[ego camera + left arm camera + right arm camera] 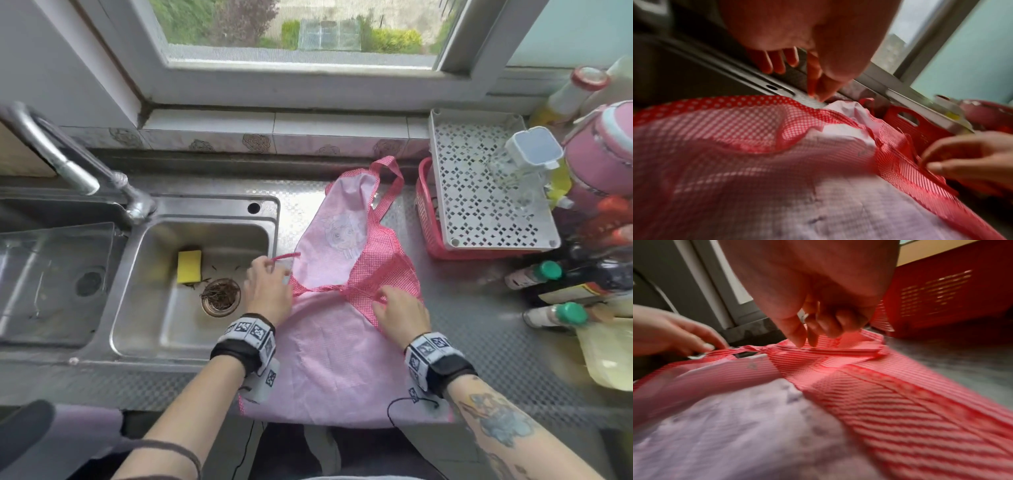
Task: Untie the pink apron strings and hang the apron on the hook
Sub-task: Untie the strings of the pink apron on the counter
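Hands [334,301] on pink apron [342,363] (strings [286,257] pinched)

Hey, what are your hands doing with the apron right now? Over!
Left hand pinching a string. Right hand pinching the string at the waist. Apron flat on counter. No hook in view.

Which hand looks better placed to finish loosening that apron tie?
Probably the left hand: it already pinches the string and pulls toward the sink. The right hand only pins the apron near the knot.
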A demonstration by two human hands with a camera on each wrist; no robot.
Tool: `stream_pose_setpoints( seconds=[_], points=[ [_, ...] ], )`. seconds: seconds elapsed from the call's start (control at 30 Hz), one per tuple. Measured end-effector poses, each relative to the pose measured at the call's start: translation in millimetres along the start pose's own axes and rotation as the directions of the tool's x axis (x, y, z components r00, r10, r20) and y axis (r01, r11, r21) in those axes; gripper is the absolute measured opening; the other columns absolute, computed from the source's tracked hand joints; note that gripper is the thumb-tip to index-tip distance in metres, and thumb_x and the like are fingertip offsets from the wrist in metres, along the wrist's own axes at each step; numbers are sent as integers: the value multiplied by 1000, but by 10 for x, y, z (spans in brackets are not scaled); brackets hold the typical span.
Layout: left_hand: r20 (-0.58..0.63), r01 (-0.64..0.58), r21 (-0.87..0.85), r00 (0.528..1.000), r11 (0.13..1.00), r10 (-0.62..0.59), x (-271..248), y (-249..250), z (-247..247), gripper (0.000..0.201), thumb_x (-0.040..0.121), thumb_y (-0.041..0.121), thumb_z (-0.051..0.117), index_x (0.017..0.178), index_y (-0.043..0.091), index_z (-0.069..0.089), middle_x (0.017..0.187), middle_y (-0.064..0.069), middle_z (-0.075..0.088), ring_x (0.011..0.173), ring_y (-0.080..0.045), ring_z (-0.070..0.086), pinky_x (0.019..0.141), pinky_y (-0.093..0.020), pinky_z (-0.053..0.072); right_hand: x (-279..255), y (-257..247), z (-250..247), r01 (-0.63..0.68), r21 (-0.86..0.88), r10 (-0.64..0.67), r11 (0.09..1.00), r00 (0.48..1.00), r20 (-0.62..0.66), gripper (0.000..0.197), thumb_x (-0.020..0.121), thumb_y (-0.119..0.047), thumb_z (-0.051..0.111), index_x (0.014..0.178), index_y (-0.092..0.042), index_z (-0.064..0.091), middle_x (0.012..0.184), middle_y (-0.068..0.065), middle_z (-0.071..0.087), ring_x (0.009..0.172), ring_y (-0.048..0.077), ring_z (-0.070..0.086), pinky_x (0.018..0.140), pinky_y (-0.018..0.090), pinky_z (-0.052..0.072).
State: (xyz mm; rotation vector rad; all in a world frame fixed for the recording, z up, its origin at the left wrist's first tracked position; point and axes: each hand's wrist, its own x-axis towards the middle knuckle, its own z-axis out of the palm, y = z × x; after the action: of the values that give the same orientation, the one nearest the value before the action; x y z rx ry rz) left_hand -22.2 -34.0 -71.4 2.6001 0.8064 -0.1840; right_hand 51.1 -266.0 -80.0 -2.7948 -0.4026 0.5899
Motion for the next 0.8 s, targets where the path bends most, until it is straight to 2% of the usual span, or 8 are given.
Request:
stream_pose_setpoints(
  seconds=[0.07,0.2,0.33,0.43,0.53,0.6,0.73,0.8],
  points=[
    [148,-110,17,983,994,107,17,105,64,32,89,31,54,120,20,56,119,-5,58,113,-27,51,99,-40,35,86,-144,111,94,2,-94,996,996,-8,35,85,-40,62,112,-18,60,107,3,59,98,21,55,87,36,48],
    [295,-113,8,950,994,106,25,150,111,29,92,35,51,115,18,51,108,-8,68,102,-31,60,88,-39,45,227,-318,190,76,-30,-74,997,994,75,26,91,-43,54,95,-18,63,97,0,60,94,20,52,94,39,41],
    [372,-100,18,924,995,86,4,123,20,26,94,39,47,95,13,54,93,-13,67,87,-32,63,79,-41,51,205,-313,98,11,440,-70,898,990,118,39,93,-40,53,72,-9,58,67,7,57,63,18,50,65,34,42],
    [409,-84,-9,909,996,80,-4,102,-46,33,91,48,46,78,18,51,76,-4,61,73,-25,59,67,-36,48,147,-310,15,-64,724,-57,687,988,142,36,94,-35,54,74,-6,64,70,5,58,66,18,50,67,34,44],
    [441,-58,-41,895,998,70,-41,134,-175,42,83,53,57,63,18,45,61,-1,50,54,-19,46,53,-31,36,154,-375,-42,-102,852,-53,514,987,150,31,94,-21,54,65,-18,65,72,-1,62,72,15,54,78,35,44],
    [490,-44,-98,868,994,87,-71,175,-282,46,82,55,60,58,20,43,55,1,41,49,-16,37,48,-28,29,174,-420,-65,-119,917,-32,379,989,142,33,92,-10,51,62,-17,65,77,1,64,74,15,55,78,33,44],
    [569,21,-255,812,967,133,-90,212,-486,45,83,58,56,57,21,62,54,4,48,45,-11,38,46,-23,30,145,-476,-151,-183,966,-102,-181,981,166,30,84,-3,51,59,-6,69,88,12,68,72,15,55,75,28,43],
    [552,56,-348,819,936,156,-92,228,-528,42,88,51,54,62,21,66,58,2,50,47,-12,39,49,-24,34,115,-485,-178,-227,920,-185,-320,967,174,32,84,-6,48,59,-5,67,88,14,71,76,19,59,74,27,44]
  ],
)
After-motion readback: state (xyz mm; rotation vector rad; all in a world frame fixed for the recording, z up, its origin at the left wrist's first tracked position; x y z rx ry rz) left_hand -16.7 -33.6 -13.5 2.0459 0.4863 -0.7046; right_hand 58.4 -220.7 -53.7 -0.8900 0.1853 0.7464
